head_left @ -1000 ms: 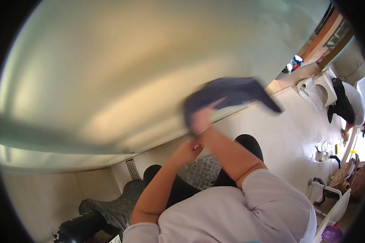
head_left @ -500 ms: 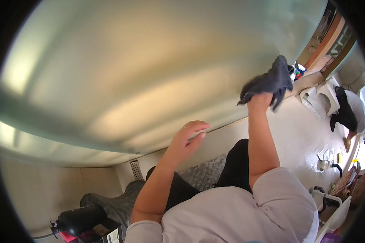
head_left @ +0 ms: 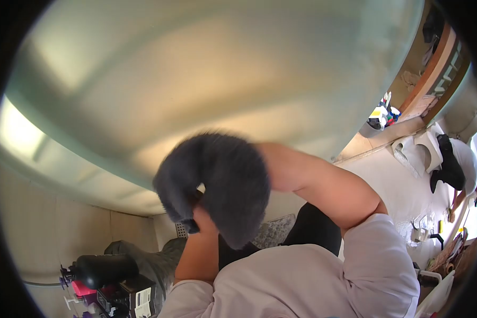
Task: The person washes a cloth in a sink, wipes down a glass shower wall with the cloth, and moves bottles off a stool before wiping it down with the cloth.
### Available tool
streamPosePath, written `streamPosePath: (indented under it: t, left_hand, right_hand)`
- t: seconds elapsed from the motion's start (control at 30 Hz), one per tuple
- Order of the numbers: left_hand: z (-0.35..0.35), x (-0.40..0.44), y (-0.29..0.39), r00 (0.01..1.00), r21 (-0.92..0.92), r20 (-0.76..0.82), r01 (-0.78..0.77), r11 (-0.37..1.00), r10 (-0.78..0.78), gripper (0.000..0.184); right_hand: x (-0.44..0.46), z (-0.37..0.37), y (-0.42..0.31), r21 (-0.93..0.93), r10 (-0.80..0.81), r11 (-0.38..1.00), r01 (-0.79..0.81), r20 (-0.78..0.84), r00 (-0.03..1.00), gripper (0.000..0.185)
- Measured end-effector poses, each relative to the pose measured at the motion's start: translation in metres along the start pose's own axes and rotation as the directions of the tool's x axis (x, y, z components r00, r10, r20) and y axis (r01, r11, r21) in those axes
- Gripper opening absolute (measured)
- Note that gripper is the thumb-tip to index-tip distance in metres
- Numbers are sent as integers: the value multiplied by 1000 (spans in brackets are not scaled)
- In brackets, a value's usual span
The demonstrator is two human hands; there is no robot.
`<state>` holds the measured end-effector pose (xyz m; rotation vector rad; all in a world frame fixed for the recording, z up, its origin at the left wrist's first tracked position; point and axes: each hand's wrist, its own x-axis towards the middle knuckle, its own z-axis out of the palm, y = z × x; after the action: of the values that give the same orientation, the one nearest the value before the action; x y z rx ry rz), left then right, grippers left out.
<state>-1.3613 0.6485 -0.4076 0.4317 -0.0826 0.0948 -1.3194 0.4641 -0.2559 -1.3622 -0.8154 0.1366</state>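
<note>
A dark grey cloth [head_left: 233, 180], blurred by motion, hangs bunched between my two hands in front of my chest. My left hand [head_left: 203, 218] comes up from below into its lower left part, and the cloth hides the fingers wrapped in it. From the right, my right hand [head_left: 264, 159] grips the cloth, its fingers covered by the fabric. Just beyond the cloth stands a large frosted, greenish panel [head_left: 196, 74], which looks curved and fills most of the upper view.
At lower left are a black bottle [head_left: 105, 270] and a box with a white label [head_left: 138, 297]. A container of colourful items [head_left: 382, 117] stands at upper right. On the far right another person [head_left: 464, 159] bends over a pale, wet-looking floor [head_left: 379, 196].
My right hand has brought the cloth from the panel's right side leftward and toward my chest. My left hand, bare and apart before, is now at the cloth.
</note>
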Motion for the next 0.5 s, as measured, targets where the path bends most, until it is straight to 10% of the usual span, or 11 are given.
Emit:
streamPosePath:
  t: [0.03, 0.07, 0.1, 0.17, 0.23, 0.27, 0.37, 0.4, 0.43, 0.5]
  left_hand:
    - [13, 6, 4, 950, 531, 131, -308, 789, 283, 33]
    - [64, 21, 14, 822, 822, 383, -511, 250, 421, 28]
    - [102, 40, 18, 665, 754, 653, -526, -393, 361, 25]
    - [137, 77, -5, 588, 683, 666, -728, -60, 459, 19]
    - [164, 97, -38, 423, 482, 873, -670, -565, 243, 21]
    - [174, 107, -74, 514, 552, 829, -687, -473, 221, 24]
    - [177, 127, -167, 317, 297, 948, -869, -396, 15, 37]
    - [153, 127, -200, 568, 415, 748, -804, -426, -344, 54]
    - [157, 119, -190, 648, 669, 722, -743, 5, -242, 42]
    - [184, 119, -152, 506, 796, 560, -107, 596, -656, 28]
  right_hand:
    - [-5, -15, -5, 158, 40, 987, -33, -46, 998, 33]
    - [-14, -35, -8, 310, 77, 950, -43, -99, 992, 34]
    - [-21, -47, -13, 806, 230, 592, -19, -147, 962, 33]
    - [-43, -107, 9, 702, 176, 711, 31, -221, 959, 36]
    - [-71, -133, 10, 425, 182, 897, 120, -604, 776, 29]
    - [-78, -137, 6, 181, 70, 976, 123, -791, 608, 26]
    - [-90, -141, -6, -494, -472, 863, -106, -863, 181, 20]
    - [-89, -138, -9, -587, -578, 809, -1, -797, 174, 18]
    - [-86, -134, -9, -636, -615, 772, -3, -748, 250, 18]
    - [-78, -124, -7, -727, -667, 687, 5, -627, 402, 20]
